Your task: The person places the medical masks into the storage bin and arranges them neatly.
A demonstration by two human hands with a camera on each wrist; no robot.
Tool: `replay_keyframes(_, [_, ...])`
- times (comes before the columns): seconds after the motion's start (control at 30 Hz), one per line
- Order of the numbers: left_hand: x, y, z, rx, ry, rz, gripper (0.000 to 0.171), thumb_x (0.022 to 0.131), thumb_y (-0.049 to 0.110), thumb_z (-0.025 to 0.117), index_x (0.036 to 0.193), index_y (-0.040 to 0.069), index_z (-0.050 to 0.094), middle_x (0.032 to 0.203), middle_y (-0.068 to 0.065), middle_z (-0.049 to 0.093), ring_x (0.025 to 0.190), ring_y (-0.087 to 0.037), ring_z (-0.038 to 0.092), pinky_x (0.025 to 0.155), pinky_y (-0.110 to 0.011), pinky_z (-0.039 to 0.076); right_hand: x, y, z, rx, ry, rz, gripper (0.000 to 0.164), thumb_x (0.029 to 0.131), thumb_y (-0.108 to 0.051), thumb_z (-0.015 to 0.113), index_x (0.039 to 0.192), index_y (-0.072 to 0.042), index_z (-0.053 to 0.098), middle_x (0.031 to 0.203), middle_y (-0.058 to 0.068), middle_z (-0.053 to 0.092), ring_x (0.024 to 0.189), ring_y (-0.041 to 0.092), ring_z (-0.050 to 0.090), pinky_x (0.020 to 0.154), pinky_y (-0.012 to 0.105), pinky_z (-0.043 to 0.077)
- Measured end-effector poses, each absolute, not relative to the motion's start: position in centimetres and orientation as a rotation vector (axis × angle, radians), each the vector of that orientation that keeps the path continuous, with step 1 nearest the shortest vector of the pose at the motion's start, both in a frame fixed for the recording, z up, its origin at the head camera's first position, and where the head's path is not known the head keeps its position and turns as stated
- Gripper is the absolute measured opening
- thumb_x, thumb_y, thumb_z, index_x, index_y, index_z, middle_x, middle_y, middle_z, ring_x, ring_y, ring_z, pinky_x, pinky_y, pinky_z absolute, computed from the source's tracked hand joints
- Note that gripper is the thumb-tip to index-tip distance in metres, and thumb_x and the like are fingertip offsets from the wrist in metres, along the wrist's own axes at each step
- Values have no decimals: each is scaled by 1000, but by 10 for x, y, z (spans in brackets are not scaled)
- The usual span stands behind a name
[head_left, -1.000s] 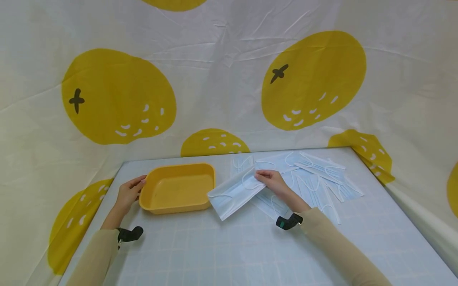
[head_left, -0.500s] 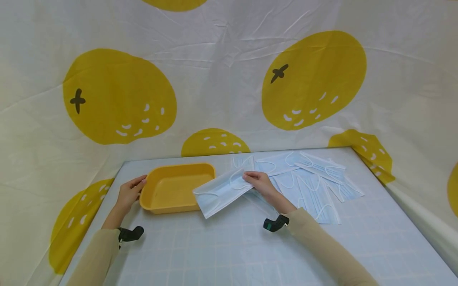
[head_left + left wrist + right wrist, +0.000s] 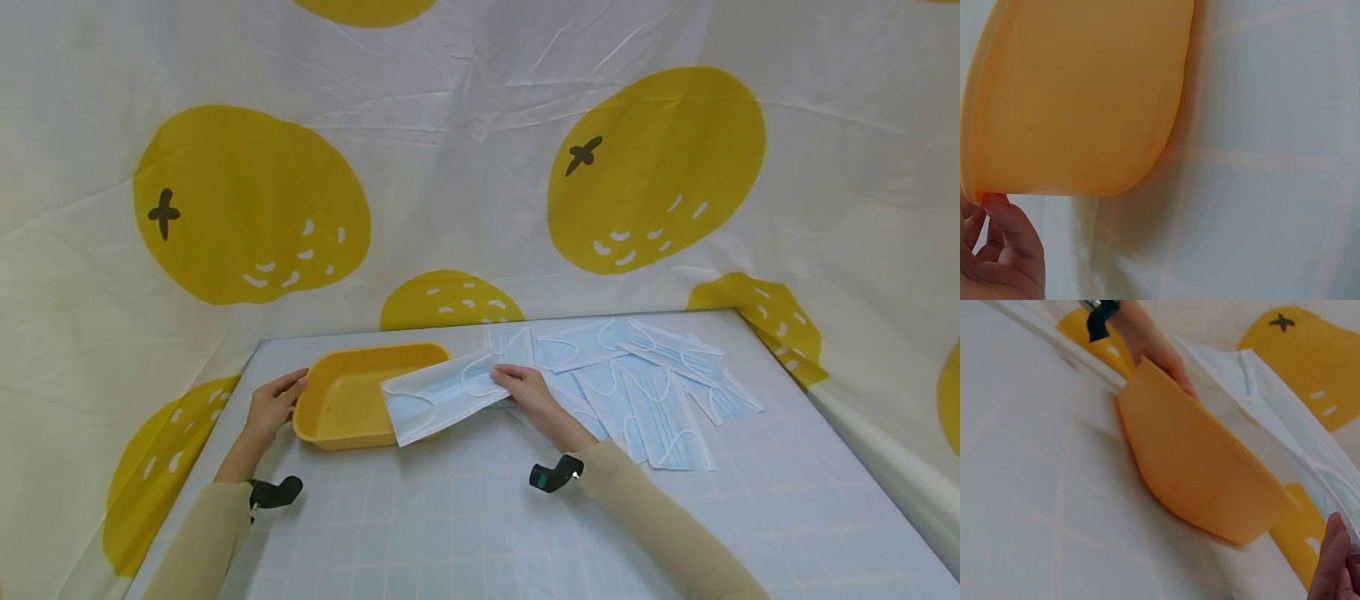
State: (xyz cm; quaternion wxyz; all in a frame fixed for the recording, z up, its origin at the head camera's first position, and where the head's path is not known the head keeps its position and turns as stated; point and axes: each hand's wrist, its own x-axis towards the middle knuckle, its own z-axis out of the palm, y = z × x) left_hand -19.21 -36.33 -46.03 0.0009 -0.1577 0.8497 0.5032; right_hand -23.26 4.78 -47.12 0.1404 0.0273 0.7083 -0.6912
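A yellow plastic tub (image 3: pixel 341 408) stands on the table at the left. My left hand (image 3: pixel 272 408) grips its left end by the rim; the left wrist view shows the curled fingers (image 3: pixel 1016 231) at the tub's edge (image 3: pixel 1085 112). With its thumb and fingers, my right hand (image 3: pixel 528 396) pinches the right end of a pale blue face mask (image 3: pixel 435 396). The mask's far end hangs over the right part of the tub, above its rim. In the right wrist view the mask (image 3: pixel 1279 419) stretches up from the fingertips, higher than the tub (image 3: pixel 1191 456).
Several loose face masks (image 3: pixel 663 408) with white ear loops lie overlapping on the table to the right. A pale blue checked cloth (image 3: pixel 450 533) covers the table. Behind stands a white curtain (image 3: pixel 465 167) printed with yellow fruit.
My right hand has carried the face mask leftward, from beside the tub to over its right part. The left hand and the tub have stayed in place.
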Motion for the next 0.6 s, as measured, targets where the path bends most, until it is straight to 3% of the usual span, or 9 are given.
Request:
replay_keyframes(0.37, [-192,-361,-457,-523,2651,1591,57,101,42,43,146,7,40,141,-22,46,78,6,52,67,-16,53,-234,29,-467,105,1941,-2131,34,94,-11,61,122,7,61,107,12,68,74,4,60,67,17,52])
replay_keyframes(0.6, [-193,-362,-458,-535,2642,1605,58,100,43,43,146,7,41,143,-23,44,77,8,52,67,-15,53,-235,21,-463,106,1945,-2112,33,94,-14,61,121,5,63,109,14,68,74,5,60,68,18,53])
